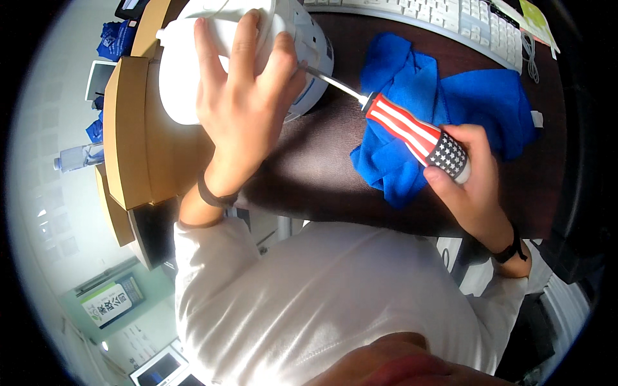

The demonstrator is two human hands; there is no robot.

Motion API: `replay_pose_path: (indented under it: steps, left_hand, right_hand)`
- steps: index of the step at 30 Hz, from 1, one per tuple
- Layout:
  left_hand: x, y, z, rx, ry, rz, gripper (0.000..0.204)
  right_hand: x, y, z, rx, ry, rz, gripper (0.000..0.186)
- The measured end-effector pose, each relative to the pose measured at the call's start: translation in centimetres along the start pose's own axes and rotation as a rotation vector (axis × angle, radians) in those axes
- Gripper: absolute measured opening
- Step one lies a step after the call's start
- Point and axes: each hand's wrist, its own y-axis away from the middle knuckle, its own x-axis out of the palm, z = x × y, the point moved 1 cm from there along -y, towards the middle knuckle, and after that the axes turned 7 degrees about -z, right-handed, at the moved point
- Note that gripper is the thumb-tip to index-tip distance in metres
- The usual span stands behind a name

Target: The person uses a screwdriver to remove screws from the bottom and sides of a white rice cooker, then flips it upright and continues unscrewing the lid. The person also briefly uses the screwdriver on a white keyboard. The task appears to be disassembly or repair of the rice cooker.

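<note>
A screwdriver with a red-and-white striped, star-patterned handle is in my right hand. My fingers and thumb close round the butt of its handle. Its metal shaft points up and left to the side of a white rounded appliance, whose exact kind I cannot tell. My left hand rests on that appliance with its fingers stretched and spread. The shaft's tip is hidden beside the left hand. Under the screwdriver lies a crumpled blue cloth.
A white keyboard runs along the far side of the dark table, with a coiled cable at its right end. Cardboard boxes stand left of the appliance. Beyond them is a clear plastic bottle.
</note>
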Motion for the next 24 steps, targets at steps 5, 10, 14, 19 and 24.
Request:
replay_pose_path:
  steps: [5,10,14,19,24]
  left_hand:
    - [1.1,0.7,0.9,0.143,0.006,-0.168,0.027]
    - [1.2,0.6,0.7,0.186,-0.029,-0.2,0.019]
    - [2.0,0.6,0.7,0.182,-0.041,-0.222,0.016]
    - [1.8,0.4,0.5,0.171,-0.056,-0.21,0.017]
    - [2.0,0.5,0.6,0.162,-0.054,-0.202,0.02]
  right_hand:
    - [0.2,0.0,-0.2,0.045,-0.079,0.002,0.042]
    - [0.2,-0.1,0.0,0.045,-0.102,0.006,0.04]
    - [0.4,-0.2,0.2,0.433,-0.384,0.04,0.033]
    - [0.1,-1.2,-0.4,1.054,-1.007,0.165,0.039]
    - [-0.2,-0.8,0.3,0.287,-0.417,-0.045,0.034]
